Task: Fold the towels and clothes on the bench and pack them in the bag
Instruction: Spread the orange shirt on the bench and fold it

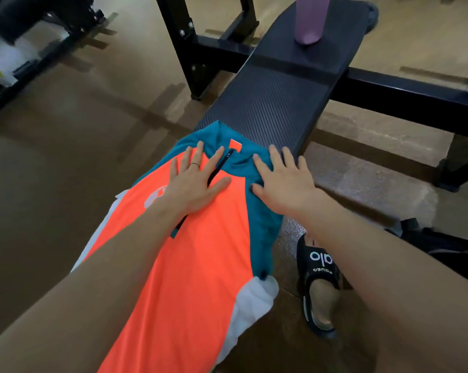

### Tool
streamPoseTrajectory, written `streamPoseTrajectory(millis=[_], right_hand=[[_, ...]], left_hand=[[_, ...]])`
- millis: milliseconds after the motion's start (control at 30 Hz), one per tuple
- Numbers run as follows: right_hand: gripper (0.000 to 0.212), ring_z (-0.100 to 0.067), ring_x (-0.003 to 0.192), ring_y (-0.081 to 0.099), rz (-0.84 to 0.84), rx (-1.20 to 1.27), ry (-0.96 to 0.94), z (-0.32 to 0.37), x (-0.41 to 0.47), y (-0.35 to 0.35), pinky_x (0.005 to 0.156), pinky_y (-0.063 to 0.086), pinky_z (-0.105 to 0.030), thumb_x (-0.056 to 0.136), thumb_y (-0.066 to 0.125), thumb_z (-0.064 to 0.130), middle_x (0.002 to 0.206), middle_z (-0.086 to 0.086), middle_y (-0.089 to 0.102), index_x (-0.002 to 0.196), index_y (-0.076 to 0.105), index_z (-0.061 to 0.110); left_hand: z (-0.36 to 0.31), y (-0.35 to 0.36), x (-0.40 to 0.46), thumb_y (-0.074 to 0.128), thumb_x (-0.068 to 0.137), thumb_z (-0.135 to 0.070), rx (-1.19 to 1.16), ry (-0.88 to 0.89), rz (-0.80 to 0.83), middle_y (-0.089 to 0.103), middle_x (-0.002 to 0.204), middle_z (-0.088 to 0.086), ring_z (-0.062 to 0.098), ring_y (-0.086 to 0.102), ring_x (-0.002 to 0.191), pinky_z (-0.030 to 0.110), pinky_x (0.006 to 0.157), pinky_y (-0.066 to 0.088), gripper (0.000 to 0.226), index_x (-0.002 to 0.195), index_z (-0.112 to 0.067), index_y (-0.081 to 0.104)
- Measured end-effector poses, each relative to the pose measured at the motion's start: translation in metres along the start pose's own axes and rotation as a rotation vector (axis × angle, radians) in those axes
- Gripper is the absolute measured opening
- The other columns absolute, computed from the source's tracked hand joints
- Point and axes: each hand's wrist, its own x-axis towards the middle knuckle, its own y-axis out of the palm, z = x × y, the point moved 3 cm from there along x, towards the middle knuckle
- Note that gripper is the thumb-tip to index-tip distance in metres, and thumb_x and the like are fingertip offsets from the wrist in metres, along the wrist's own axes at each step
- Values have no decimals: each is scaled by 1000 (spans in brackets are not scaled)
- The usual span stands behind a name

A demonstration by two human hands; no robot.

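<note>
STEP: smoothing shirt [189, 265] flat on bench [275, 103] | LEFT hand [192, 184]: fingers spread, pressing chest | RIGHT hand [284, 181]: flat on shoulder | NEXT: likely fold sleeve inward; bag [442, 246] on floor.

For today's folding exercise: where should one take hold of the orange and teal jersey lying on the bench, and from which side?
Pinch the teal right sleeve edge of the jersey from the bench's right side: it overhangs loose there, just below the right hand, ready to fold inward over the flat orange front.
</note>
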Motion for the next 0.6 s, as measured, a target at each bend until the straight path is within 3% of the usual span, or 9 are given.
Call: streamPoseTrajectory(millis=[167, 300, 400, 467, 533, 600], right_hand=[[70, -40, 151, 4, -25, 180, 159, -31, 4, -6, 116, 19, -62, 101, 33, 57, 166, -11, -8, 158, -2, 36], [105, -41, 140, 33, 82, 662, 225, -37, -6, -9, 110, 38, -48, 90, 67, 36, 161, -13, 10, 158, -12, 25], [123, -31, 140, 37, 245, 1020, 290, -45, -15, -1, 107, 38, -40, 77, 80, 22, 161, -11, 24, 158, -12, 20], [124, -28, 141, 36, 326, 1074, 318, -48, -20, 8, 106, 36, -36, 71, 83, 19, 160, -11, 28, 159, -5, 15], [118, -25, 131, 46, 405, 1069, 302, -46, -28, 15, 104, 41, -33, 61, 86, 21, 150, -10, 42, 156, 16, 9], [91, -22, 116, 57, 461, 1046, 254, -50, -31, 17, 100, 49, -38, 61, 83, 18, 134, -9, 56, 140, 41, 7]], left_hand=[[-9, -2, 2, 27, 95, -74, -71, -57, -16, -8, 170, 1, 27, -6, 156, 62, 121, 0, 71, 156, -54, -3], [-28, -3, -23, 31, 94, -72, -95, -48, -72, -8, 170, 3, 27, -7, 156, 63, 121, -1, 75, 157, -49, 0], [-51, 6, -54, 19, 86, -78, -1, 23, -34, -9, 170, 4, 28, -6, 156, 62, 122, 0, 81, 158, -46, 1], [-71, 14, -80, 18, 83, -79, -35, 37, -30, -8, 170, 5, 28, -6, 156, 61, 122, 0, 87, 159, -43, 1], [-93, 28, -110, 27, 84, -79, -48, 115, -32, -5, 170, 5, 29, -4, 156, 62, 122, 4, 88, 160, -41, 3], [-104, 40, -136, 38, 87, -72, 20, 185, -71, 0, 170, 7, 32, 2, 156, 64, 121, 10, 88, 162, -36, 9]])
